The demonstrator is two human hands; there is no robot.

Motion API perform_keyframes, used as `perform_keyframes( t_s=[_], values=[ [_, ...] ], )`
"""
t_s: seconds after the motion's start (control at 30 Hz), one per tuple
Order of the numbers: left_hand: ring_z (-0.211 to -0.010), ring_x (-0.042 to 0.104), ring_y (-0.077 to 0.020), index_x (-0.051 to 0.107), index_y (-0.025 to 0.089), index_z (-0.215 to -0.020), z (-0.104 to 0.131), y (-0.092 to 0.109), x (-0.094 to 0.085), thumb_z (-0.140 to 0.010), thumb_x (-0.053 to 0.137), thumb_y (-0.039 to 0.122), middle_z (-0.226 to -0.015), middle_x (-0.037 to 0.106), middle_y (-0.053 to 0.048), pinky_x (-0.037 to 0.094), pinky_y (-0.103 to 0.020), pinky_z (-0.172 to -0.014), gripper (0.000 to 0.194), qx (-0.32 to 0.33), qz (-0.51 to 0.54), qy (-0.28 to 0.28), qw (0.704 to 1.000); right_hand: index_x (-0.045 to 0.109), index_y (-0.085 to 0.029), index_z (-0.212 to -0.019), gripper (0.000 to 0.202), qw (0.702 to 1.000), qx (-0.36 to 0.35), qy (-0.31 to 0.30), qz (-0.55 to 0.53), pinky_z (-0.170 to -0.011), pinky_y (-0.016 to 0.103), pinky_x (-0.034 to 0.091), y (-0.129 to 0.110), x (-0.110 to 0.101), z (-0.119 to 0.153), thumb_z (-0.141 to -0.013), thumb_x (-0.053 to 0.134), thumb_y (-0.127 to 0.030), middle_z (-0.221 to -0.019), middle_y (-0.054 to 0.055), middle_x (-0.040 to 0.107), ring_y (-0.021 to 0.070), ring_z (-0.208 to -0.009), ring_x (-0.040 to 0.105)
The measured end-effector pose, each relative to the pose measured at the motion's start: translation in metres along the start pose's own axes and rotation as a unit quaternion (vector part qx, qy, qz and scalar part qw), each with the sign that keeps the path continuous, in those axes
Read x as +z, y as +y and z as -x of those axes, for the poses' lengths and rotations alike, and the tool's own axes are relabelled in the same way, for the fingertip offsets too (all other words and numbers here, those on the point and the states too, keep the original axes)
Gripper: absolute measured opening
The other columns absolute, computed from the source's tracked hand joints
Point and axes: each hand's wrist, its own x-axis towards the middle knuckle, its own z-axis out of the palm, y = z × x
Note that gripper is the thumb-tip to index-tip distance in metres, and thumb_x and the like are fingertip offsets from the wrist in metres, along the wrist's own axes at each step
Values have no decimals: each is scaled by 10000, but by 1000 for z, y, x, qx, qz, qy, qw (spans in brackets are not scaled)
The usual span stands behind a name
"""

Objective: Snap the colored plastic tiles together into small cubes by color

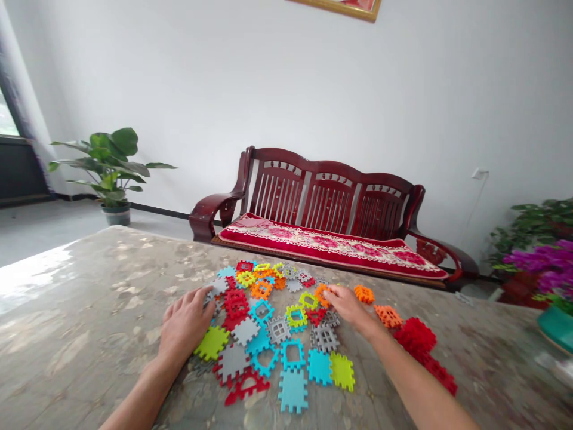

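Observation:
A spread of notched plastic interlocking building tiles in red, orange, lime, blue and grey lies on the table. My left hand [185, 322] rests at the left edge of this pile, its fingers loosely extended beside a grey tile [218, 288] and above a solid lime tile [212, 343]. At the pile's right side, my right hand [348, 306] has its fingertips closed on an orange tile [321, 295]. A lime window-shaped tile [308, 300] and a red tile [316, 316] lie just left of those fingers.
Right of my right forearm are orange tiles [388, 316] and stacked red tiles [416, 335]. The patterned tabletop [89, 322] extends to both sides. Beyond it stands a wooden bench [331, 197]. A potted plant [110, 164] is at left, purple flowers [544, 269] at right.

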Motion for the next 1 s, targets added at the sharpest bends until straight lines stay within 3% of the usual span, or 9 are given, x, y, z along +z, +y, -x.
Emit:
perform_keyframes(
  t_s=[0.13,0.3,0.47,0.57,0.73,1.0],
  values=[
    [-1232,540,-281,581,249,-1324,0,1,-1,-921,329,399,-1346,613,-90,336,-430,-1055,498,-2,-3,-7,1000,675,-177,-1028,328,998,28,-32,-42,-603,262,484,2,2,0,-877,428,-330,-859,26,724,181,-728,666],
    [-1237,540,-278,585,255,-1319,0,2,-3,-916,343,394,-1340,621,-86,334,-427,-1060,491,-3,-7,-3,1000,652,-187,-1196,467,1000,12,-6,-2,-788,311,505,5,5,5,-733,636,-247,-1170,82,695,197,-868,655],
    [-1236,539,-285,591,247,-1311,1,2,-3,-913,340,391,-1341,618,-92,341,-438,-1058,492,-4,-3,-2,1000,620,-218,-1275,609,996,-26,-43,75,-813,306,485,10,7,7,-683,738,-304,-1164,78,675,216,-929,638],
    [-1237,539,-286,588,245,-1311,0,2,-2,-913,333,399,-1339,618,-95,347,-439,-1057,498,-2,-5,-3,1000,632,-245,-1262,588,992,-47,-45,109,-902,324,455,10,8,5,-686,739,-288,-1210,75,653,247,-1069,610],
    [-1237,542,-286,587,258,-1317,-1,0,-1,-908,352,398,-1331,623,-88,357,-437,-1056,493,-4,-7,-1,1000,619,-201,-1277,604,991,-48,-47,112,-950,349,443,8,9,3,-691,734,-288,-1234,106,638,270,-1124,595],
    [-1248,531,-313,572,250,-1336,-2,-1,0,-928,318,422,-1360,600,-102,338,-472,-1082,511,-5,4,-12,1000,605,-225,-1274,610,994,-46,16,93,-897,324,469,7,5,10,-677,722,-264,-1210,75,661,233,-1019,629]
  ],
)
